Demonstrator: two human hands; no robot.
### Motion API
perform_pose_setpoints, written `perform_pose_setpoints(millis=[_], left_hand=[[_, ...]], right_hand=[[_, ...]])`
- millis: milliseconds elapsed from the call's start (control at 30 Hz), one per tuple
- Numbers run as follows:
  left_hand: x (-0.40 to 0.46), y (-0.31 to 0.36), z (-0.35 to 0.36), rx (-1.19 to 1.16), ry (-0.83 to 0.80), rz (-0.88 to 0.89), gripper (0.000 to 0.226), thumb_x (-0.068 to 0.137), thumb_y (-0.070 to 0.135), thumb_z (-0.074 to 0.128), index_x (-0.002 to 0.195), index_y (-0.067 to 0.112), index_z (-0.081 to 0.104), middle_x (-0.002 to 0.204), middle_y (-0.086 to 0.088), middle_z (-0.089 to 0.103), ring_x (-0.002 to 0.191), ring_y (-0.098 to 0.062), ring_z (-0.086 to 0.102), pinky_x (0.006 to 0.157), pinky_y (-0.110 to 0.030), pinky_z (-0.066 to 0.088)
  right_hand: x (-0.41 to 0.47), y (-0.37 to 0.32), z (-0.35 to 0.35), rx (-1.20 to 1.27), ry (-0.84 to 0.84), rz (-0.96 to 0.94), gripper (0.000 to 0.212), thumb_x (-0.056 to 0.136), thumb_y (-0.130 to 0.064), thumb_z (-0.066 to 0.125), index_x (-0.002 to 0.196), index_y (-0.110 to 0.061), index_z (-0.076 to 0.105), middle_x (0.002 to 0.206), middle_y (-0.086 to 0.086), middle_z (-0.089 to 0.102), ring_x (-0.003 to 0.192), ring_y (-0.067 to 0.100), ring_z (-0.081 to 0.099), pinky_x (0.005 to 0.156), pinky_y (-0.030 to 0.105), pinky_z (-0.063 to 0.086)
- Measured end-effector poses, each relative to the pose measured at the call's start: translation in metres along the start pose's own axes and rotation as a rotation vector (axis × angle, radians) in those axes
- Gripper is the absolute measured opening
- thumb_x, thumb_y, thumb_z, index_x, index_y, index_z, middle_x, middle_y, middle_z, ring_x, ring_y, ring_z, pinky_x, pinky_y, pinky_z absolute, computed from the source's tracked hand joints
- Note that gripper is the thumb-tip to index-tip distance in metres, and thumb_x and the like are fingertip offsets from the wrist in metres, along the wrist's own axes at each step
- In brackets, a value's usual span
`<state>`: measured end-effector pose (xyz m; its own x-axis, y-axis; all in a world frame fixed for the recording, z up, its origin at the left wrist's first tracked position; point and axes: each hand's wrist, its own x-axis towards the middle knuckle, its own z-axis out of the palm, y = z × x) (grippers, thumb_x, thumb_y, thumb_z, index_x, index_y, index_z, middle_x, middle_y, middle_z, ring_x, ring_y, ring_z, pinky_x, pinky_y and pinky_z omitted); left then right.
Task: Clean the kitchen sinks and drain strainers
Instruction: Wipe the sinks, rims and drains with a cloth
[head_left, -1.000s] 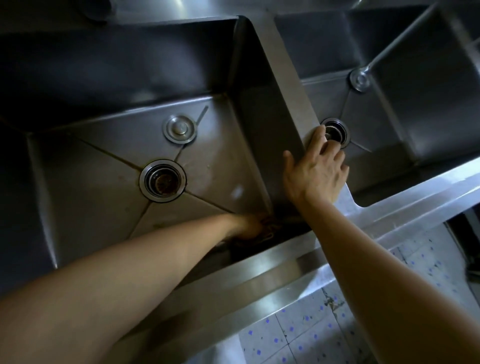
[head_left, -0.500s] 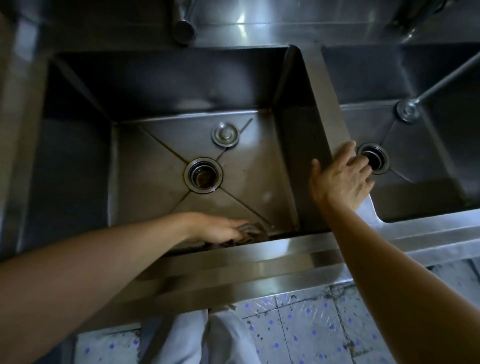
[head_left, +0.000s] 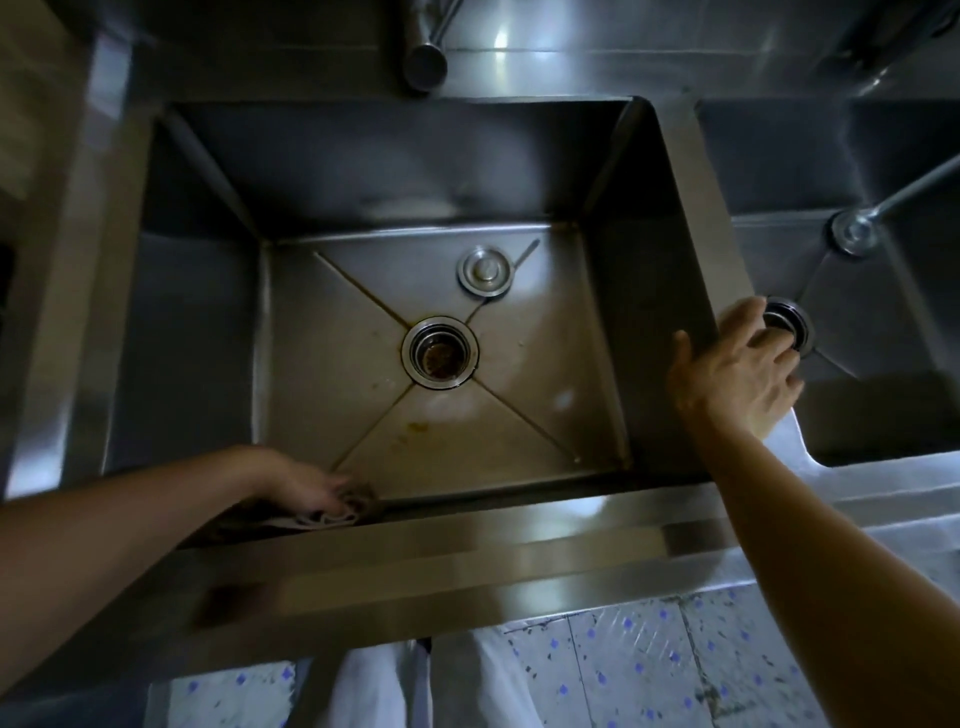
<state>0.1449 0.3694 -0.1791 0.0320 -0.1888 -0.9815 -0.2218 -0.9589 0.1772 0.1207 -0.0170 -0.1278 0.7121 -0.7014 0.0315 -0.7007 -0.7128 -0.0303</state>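
**Two Sinks, One Cloth at the Near Wall**

Two steel basins sat side by side before us. In the left sink (head_left: 322, 332) our left hand (head_left: 306, 486) pressed a crumpled cloth (head_left: 337, 512) into the floor's near corner, against the front wall; our fingers were curled over it, grasping it. The open drain (head_left: 440, 349) lay at the middle of that floor, brownish inside, and a loose strainer plug (head_left: 485, 271) rested just behind it and to the right. Yellowish stains marked the floor between the drain and the cloth.

Our right hand (head_left: 737, 371) rested on the divider (head_left: 691, 234) between the basins, fingers released and spread, holding nothing. Beyond them sat the right sink's drain (head_left: 792, 322). A faucet spout (head_left: 426, 65) hung above the back rim. Below the front edge showed speckled floor tiles (head_left: 623, 670) and white trousers (head_left: 467, 680).
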Motion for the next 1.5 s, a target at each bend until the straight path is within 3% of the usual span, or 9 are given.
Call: perform_pose_setpoints(millis=[267, 533, 767, 900, 1000, 1200, 1267, 1333, 1500], left_hand=[[0.039, 0.058, -0.008, 0.013, 0.012, 0.263, 0.036, 0.099, 0.015, 0.043, 0.134, 0.007, 0.044, 0.135, -0.016, 0.048, 0.117, -0.023, 0.049, 0.102, -0.035, 0.037], [0.065, 0.163, -0.026, -0.143, 0.033, 0.383, 0.039, 0.104, 0.027, 0.036, 0.139, 0.011, 0.042, 0.142, -0.011, 0.046, 0.128, -0.026, 0.045, 0.102, -0.032, 0.034], [0.08, 0.223, -0.038, -0.088, 0.087, 0.464, 0.043, 0.103, 0.023, 0.034, 0.144, 0.012, 0.038, 0.145, -0.012, 0.042, 0.129, -0.026, 0.043, 0.106, -0.035, 0.032], [0.089, 0.194, -0.036, -0.116, 0.015, 0.37, 0.041, 0.102, 0.025, 0.035, 0.142, 0.018, 0.042, 0.134, -0.011, 0.052, 0.1, -0.022, 0.057, 0.077, -0.026, 0.044], [0.091, 0.16, -0.029, -0.085, -0.016, 0.298, 0.041, 0.103, 0.029, 0.033, 0.142, 0.017, 0.04, 0.138, -0.008, 0.049, 0.116, -0.026, 0.051, 0.087, -0.032, 0.039], [0.071, 0.076, -0.015, -0.065, -0.062, 0.192, 0.047, 0.104, 0.034, 0.031, 0.147, 0.016, 0.03, 0.143, -0.008, 0.044, 0.114, -0.024, 0.053, 0.091, -0.028, 0.041], [0.061, 0.051, -0.009, -0.09, -0.091, 0.181, 0.045, 0.104, 0.028, 0.032, 0.147, 0.014, 0.029, 0.134, -0.013, 0.05, 0.092, -0.02, 0.059, 0.074, -0.025, 0.045], [0.055, 0.03, -0.005, -0.086, -0.092, 0.16, 0.044, 0.103, 0.025, 0.033, 0.146, 0.016, 0.028, 0.132, -0.014, 0.051, 0.094, -0.026, 0.06, 0.074, -0.031, 0.047], [0.042, -0.001, 0.001, 0.006, -0.063, 0.049, 0.039, 0.104, 0.022, 0.031, 0.139, 0.005, 0.037, 0.138, -0.024, 0.046, 0.089, -0.017, 0.042, 0.071, -0.025, 0.034]], right_hand=[[-0.002, -0.005, -0.003, -0.007, 0.011, 0.065, 0.078, 0.087, -0.051, 0.056, 0.145, -0.018, 0.018, 0.134, 0.026, 0.038, 0.119, 0.044, 0.039, 0.098, 0.053, 0.033], [-0.003, -0.007, 0.0, -0.051, 0.033, 0.071, 0.08, 0.084, -0.05, 0.057, 0.146, -0.016, 0.019, 0.133, 0.024, 0.04, 0.117, 0.042, 0.041, 0.095, 0.052, 0.035], [-0.002, -0.007, 0.0, -0.073, 0.025, 0.072, 0.085, 0.083, -0.054, 0.059, 0.147, -0.018, 0.017, 0.134, 0.021, 0.04, 0.118, 0.039, 0.042, 0.096, 0.049, 0.036], [-0.002, -0.007, -0.003, -0.062, 0.009, 0.061, 0.086, 0.083, -0.055, 0.058, 0.147, -0.017, 0.015, 0.136, 0.022, 0.039, 0.12, 0.039, 0.041, 0.098, 0.049, 0.035], [-0.003, -0.007, -0.006, -0.055, -0.006, 0.049, 0.086, 0.084, -0.054, 0.058, 0.148, -0.017, 0.014, 0.136, 0.023, 0.037, 0.121, 0.04, 0.04, 0.099, 0.05, 0.034], [-0.004, -0.008, -0.01, -0.023, -0.053, 0.044, 0.089, 0.083, -0.047, 0.063, 0.149, -0.018, 0.011, 0.139, 0.024, 0.033, 0.123, 0.042, 0.037, 0.101, 0.052, 0.031], [-0.004, -0.009, -0.013, -0.01, -0.085, 0.053, 0.091, 0.082, -0.042, 0.067, 0.149, -0.019, 0.01, 0.141, 0.025, 0.031, 0.124, 0.043, 0.035, 0.102, 0.052, 0.03], [-0.005, -0.011, -0.014, -0.018, -0.125, 0.077, 0.094, 0.082, -0.039, 0.069, 0.149, -0.019, 0.007, 0.143, 0.025, 0.027, 0.127, 0.044, 0.031, 0.105, 0.053, 0.027], [-0.029, -0.033, -0.019, -0.021, -0.227, 0.139, 0.098, 0.087, -0.037, 0.064, 0.152, -0.016, -0.006, 0.157, 0.025, -0.007, 0.145, 0.042, -0.004, 0.117, 0.053, 0.002]])
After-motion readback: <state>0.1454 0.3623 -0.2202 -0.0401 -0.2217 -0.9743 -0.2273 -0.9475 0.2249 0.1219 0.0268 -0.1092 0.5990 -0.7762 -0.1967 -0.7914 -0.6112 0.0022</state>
